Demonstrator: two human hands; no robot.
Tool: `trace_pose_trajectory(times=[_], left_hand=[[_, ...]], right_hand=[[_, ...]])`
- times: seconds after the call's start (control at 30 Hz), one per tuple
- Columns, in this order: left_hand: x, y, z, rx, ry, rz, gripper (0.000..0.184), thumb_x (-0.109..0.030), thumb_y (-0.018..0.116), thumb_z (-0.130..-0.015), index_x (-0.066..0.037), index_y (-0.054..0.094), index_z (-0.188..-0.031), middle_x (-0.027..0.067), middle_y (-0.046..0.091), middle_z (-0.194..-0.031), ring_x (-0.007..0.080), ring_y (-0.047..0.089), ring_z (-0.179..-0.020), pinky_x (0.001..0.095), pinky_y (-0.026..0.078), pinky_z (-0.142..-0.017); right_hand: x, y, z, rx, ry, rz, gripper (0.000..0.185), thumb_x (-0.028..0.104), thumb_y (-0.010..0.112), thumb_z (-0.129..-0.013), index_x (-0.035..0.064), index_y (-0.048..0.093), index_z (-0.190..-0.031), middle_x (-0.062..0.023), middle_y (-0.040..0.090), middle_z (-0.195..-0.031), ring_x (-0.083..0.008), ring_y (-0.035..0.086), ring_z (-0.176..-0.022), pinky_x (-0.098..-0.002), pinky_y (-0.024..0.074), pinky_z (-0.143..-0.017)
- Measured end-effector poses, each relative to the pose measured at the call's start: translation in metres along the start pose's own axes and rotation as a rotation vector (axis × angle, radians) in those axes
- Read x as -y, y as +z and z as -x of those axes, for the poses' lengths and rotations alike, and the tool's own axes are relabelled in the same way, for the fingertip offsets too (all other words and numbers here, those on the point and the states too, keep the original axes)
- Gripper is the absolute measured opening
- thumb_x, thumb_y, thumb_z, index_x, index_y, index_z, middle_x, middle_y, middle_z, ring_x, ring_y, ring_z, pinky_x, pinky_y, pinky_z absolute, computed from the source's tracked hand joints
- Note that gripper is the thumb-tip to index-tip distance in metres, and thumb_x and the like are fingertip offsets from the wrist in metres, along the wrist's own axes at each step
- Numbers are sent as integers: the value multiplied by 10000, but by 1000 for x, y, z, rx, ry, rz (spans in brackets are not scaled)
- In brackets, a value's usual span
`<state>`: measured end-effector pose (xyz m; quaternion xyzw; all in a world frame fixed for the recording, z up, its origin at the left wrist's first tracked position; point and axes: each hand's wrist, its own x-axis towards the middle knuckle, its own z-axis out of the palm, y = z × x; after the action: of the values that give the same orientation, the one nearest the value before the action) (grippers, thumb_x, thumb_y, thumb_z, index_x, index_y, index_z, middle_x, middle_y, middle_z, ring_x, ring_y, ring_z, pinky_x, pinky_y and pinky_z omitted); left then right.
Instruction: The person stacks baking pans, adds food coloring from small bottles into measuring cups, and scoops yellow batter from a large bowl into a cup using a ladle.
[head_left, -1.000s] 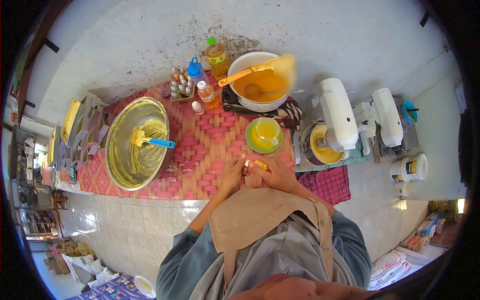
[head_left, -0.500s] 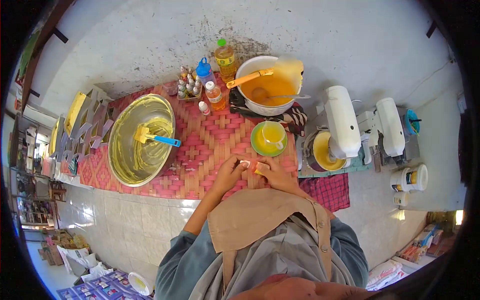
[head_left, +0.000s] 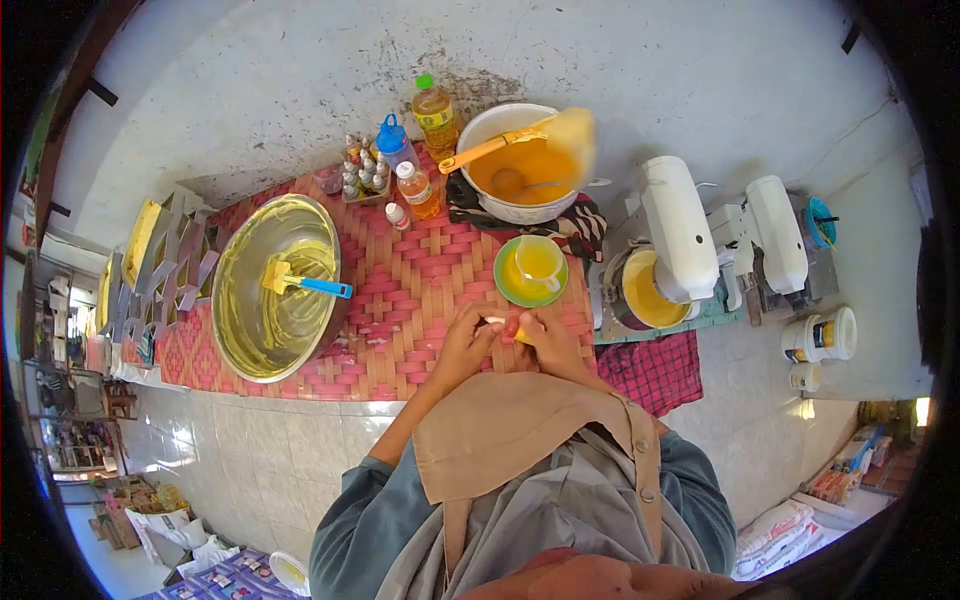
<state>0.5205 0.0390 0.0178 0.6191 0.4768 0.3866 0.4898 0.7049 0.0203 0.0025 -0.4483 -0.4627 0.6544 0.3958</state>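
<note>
Close to my body at the table's front edge, my left hand [head_left: 464, 343] is closed with a small white piece [head_left: 493, 320] at its fingertips. My right hand [head_left: 552, 345] is wrapped round a small red-and-yellow item [head_left: 521, 334], whose kind I cannot make out. The two hands nearly meet, with the fingertips facing each other. Just beyond them, a clear measuring cup [head_left: 540, 260] of yellow liquid stands on a green plate [head_left: 506, 286]. Farther back on the table is a small white-capped bottle [head_left: 397, 215].
A large metal bowl [head_left: 222, 330] smeared with yellow batter holds a blue-handled spatula [head_left: 322, 287]. Behind are an oil bottle [head_left: 434, 115], dropper bottles [head_left: 366, 180] and a white basin [head_left: 478, 135] of orange batter. Stand mixers [head_left: 680, 230] are right; metal moulds [head_left: 165, 265] left.
The view has shifted slightly, so the table things appear a little farther left. My hands remain together, and the red part of the item between them shows a little more.
</note>
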Motion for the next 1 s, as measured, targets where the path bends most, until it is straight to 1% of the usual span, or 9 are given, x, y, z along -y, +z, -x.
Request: trace_pose_trajectory(times=[0.03,0.17,0.23,0.27,0.33,0.47,0.53,0.73,1.0], left_hand=[[-2,-6,-2,134,112,82,172,-148,527,-870,-14,553,-975,71,551,-946,187,513,-904,288,416,-774],[-24,-5,0,183,46,706,219,-82,512,-848,-22,523,-1059,81,466,-1117,188,429,-1120,294,371,-915],[-24,-8,-2,94,-35,544,249,-106,507,-862,-25,487,-1096,82,496,-1072,193,461,-1065,304,392,-886],[-25,-10,-4,12,-115,380,282,-129,501,-875,-28,450,-1134,83,527,-1028,198,493,-1010,314,413,-858],[-25,-20,-7,136,-252,354,249,-134,492,-881,-25,470,-1104,71,538,-982,183,513,-958,315,428,-817],[-37,-17,-7,240,-249,63,166,-93,522,-847,-25,530,-998,54,549,-839,163,552,-774,294,455,-675],[-48,-18,-7,248,-93,-97,152,-97,538,-838,-31,535,-975,68,553,-840,177,557,-779,300,454,-677],[-57,-37,-28,444,320,-391,200,-157,593,-794,-41,545,-950,112,569,-892,287,564,-843,349,454,-735],[-76,-204,-175,-102,-31,-1035,218,-192,555,-790,-33,530,-936,169,579,-902,365,551,-861,403,434,-734]], right_hand=[[-2,-8,-2,227,403,-612,291,284,566,-854,24,531,-981,-77,535,-882,-165,546,-765,-281,445,-681],[-3,-3,2,388,432,-777,254,244,586,-845,32,528,-972,-55,514,-884,-147,530,-812,-258,437,-704],[7,18,3,-135,-49,-50,189,161,596,-836,49,509,-960,-53,504,-917,-133,516,-845,-259,426,-745],[6,17,1,-130,-51,-47,189,161,596,-836,49,509,-960,-53,504,-917,-133,516,-845,-259,426,-745],[1,13,-5,-135,-570,247,198,114,571,-844,43,499,-1014,-63,506,-986,-137,504,-934,-275,414,-820],[13,11,-6,-118,-690,406,206,143,589,-837,18,522,-986,-63,532,-957,-154,522,-881,-247,423,-761],[16,14,0,-100,-86,-68,218,219,537,-878,43,522,-1006,-54,544,-924,-140,539,-809,-241,439,-713],[12,-3,-7,65,506,-554,357,365,369,-936,67,506,-1078,-65,578,-844,-109,540,-668,-244,444,-578],[47,-62,-15,-162,23,-19,245,248,493,-895,71,527,-1062,-29,577,-773,-78,487,-567,-191,398,-521]])
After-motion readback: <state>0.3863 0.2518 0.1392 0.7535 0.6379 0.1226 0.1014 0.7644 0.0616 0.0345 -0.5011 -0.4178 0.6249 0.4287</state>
